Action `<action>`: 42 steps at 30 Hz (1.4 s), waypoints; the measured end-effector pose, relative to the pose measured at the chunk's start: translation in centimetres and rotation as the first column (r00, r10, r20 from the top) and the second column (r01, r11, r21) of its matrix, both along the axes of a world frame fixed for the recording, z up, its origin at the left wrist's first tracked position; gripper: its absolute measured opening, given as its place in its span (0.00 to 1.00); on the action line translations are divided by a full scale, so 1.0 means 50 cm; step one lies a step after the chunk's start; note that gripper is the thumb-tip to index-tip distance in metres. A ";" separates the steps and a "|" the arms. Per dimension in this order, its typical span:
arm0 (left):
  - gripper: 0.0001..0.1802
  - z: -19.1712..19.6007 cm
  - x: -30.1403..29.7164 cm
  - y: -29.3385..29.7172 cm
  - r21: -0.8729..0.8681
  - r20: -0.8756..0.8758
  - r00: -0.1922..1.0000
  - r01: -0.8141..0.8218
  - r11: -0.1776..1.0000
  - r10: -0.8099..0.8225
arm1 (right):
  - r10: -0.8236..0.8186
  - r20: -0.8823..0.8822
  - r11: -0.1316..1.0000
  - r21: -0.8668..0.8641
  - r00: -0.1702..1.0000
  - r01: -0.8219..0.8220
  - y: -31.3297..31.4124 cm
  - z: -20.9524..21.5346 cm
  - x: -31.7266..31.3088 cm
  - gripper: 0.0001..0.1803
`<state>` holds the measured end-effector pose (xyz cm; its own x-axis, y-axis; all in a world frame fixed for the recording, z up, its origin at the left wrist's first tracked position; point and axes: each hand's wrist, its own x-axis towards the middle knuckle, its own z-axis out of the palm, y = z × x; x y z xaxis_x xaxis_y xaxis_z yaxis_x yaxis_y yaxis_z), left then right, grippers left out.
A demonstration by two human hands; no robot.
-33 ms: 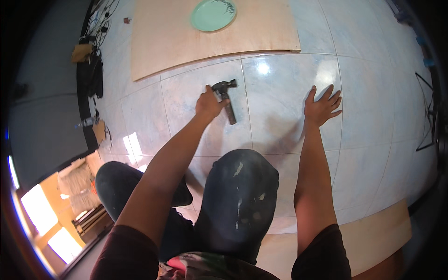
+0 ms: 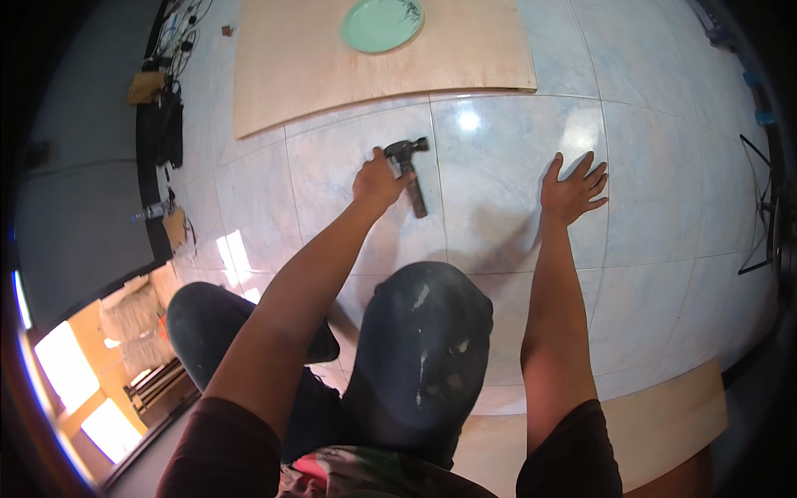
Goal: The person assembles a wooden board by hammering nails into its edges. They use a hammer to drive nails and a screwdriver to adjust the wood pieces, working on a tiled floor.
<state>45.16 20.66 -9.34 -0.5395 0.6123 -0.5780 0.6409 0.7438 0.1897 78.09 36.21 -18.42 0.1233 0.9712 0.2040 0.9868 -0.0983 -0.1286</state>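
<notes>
A hammer (image 2: 418,197) with a dark metal head and a dark handle is in my left hand (image 2: 378,180). My fingers and thumb close round it just below the head, and part of the grip is hidden behind the hand. The head points up and to the right, while the handle's free end points down toward my knee. Whether the hammer touches the tiles, I cannot tell. Off to the right, my right hand (image 2: 573,192) has its fingers spread over the tiled floor (image 2: 506,166) and holds nothing.
Ahead lies a flat wooden board (image 2: 307,66) with a pale green plate (image 2: 382,26) on it. Cables (image 2: 183,37) and a plastic bottle (image 2: 154,212) lie along the left. Another board (image 2: 664,427) is at the lower right. A thin black frame (image 2: 757,203) stands far right.
My left hand and the hammer have shifted slightly to the right and up. My right hand stays in place, fingers still spread.
</notes>
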 end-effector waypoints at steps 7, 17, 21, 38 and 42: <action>0.55 0.010 0.126 0.134 0.214 0.300 0.928 0.159 0.964 -0.220 | 0.039 -0.097 0.998 0.060 0.995 -0.034 0.009 -0.051 -0.005 0.40; 0.38 0.193 -0.229 0.198 0.125 -0.211 0.840 0.531 0.838 -0.500 | 0.176 -0.190 0.983 -0.008 0.966 -0.181 0.001 -0.026 0.026 0.55; 0.36 0.303 -0.360 0.262 -0.003 -0.315 0.782 0.567 0.824 -0.538 | 0.420 -0.149 0.896 -0.091 0.895 -0.435 -0.024 0.025 0.034 0.63; 0.17 -0.021 -0.323 0.546 0.463 -0.224 0.944 0.323 0.825 -0.244 | 0.504 -0.207 0.824 -0.176 0.838 -0.539 -0.017 0.031 0.045 0.46; 0.11 -0.064 -0.287 0.520 0.616 -0.225 0.971 0.201 0.762 -0.073 | 0.479 -0.222 0.834 -0.188 0.849 -0.519 -0.012 0.039 0.047 0.44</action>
<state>30.78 46.68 -12.54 -0.4743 0.8781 0.0629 0.7958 0.3972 0.4571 80.42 35.61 -16.46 -0.3801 0.9248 -0.0152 0.8770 0.3551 -0.3237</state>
